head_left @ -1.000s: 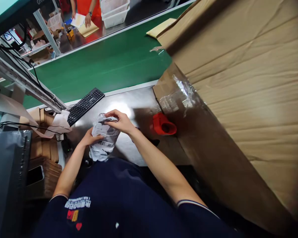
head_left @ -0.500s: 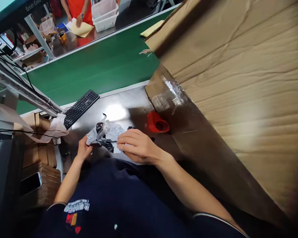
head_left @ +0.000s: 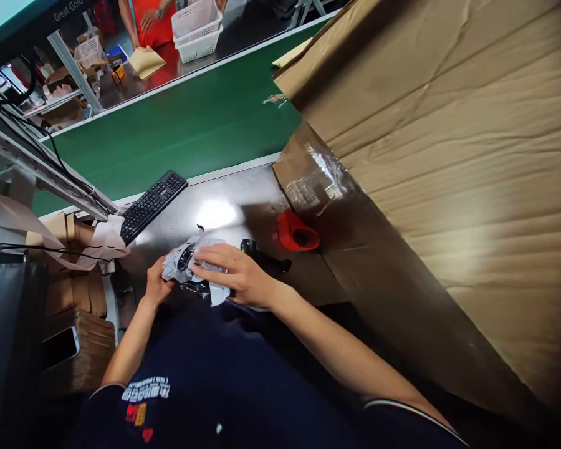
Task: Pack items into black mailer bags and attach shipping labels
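Note:
A crumpled grey-white plastic mailing bag with black, glossy parts showing in it is held up in front of my chest. My left hand grips its left side, the fingers partly hidden behind it. From the right, my right hand has its fingers over the bag's top and its thumb out of sight; it looks closed on the plastic. What the bag contains cannot be made out. Just beyond my right hand lies a black handheld scanner on the metal table.
A red tape dispenser sits beside a large cardboard box at right. A black keyboard lies back left, before the green conveyor belt. A phone rests on stacked cardboard at left. Across the belt stands a person in red.
My right hand has moved left over the bag, uncovering the scanner. The bag is more bunched up, a flap hanging lower. Across the belt, the person's hand has lifted off the yellow envelope.

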{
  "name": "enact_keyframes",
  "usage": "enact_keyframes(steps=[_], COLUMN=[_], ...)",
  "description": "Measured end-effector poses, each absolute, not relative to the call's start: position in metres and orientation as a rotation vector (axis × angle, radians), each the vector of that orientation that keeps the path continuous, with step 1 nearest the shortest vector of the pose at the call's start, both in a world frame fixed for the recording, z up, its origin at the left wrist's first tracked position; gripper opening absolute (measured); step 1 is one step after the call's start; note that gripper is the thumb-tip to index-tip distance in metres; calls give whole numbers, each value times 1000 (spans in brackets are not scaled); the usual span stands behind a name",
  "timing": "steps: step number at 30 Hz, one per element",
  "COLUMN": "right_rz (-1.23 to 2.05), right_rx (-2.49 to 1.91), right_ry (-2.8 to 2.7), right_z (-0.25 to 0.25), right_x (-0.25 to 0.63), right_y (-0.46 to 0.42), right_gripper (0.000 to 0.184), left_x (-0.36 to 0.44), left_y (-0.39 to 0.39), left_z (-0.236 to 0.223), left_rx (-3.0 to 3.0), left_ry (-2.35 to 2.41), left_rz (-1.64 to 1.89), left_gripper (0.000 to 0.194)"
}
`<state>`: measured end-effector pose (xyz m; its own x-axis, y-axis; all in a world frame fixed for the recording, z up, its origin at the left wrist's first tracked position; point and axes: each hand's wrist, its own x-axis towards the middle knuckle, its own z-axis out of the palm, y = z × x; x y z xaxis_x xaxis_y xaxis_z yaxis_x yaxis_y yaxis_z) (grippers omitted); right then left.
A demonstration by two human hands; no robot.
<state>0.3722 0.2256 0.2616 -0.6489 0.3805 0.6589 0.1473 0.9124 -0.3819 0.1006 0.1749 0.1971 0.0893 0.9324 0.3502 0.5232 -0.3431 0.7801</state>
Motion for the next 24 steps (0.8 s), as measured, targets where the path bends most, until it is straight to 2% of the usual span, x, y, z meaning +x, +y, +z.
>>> enact_keyframes(steps=[9, 11, 15, 17, 20, 22, 24], right_rz=[472, 486, 488, 505, 597, 701, 801], right_rx=[-277, -250, -271, -482, -920, -1149, -1308], right_ry=[-2352, -2316, -2214, -2138, -1928, -1819, -1772], right_z=[255, 251, 247, 243, 222, 197, 167], right_x=[369, 371, 386, 395, 406, 410, 413], right_y=[219, 215, 212, 213, 218, 220, 218], right_gripper=[62, 55, 38, 52, 91, 94, 84], left_x=[102, 105, 111, 114, 116, 117, 116], left_y=[167, 164, 161, 167, 192, 213, 231], left_z=[190, 193, 198, 195, 178, 160, 139], left_rx=[1788, 1773, 1703, 1538, 1132, 785, 518], left_ry=[1329, 1309, 1283, 1359, 1546, 1581, 1543], left_rz=[1043, 1062, 1049, 1091, 1177, 1214, 1200], left_gripper=[82, 76, 39, 34, 40, 44, 45])
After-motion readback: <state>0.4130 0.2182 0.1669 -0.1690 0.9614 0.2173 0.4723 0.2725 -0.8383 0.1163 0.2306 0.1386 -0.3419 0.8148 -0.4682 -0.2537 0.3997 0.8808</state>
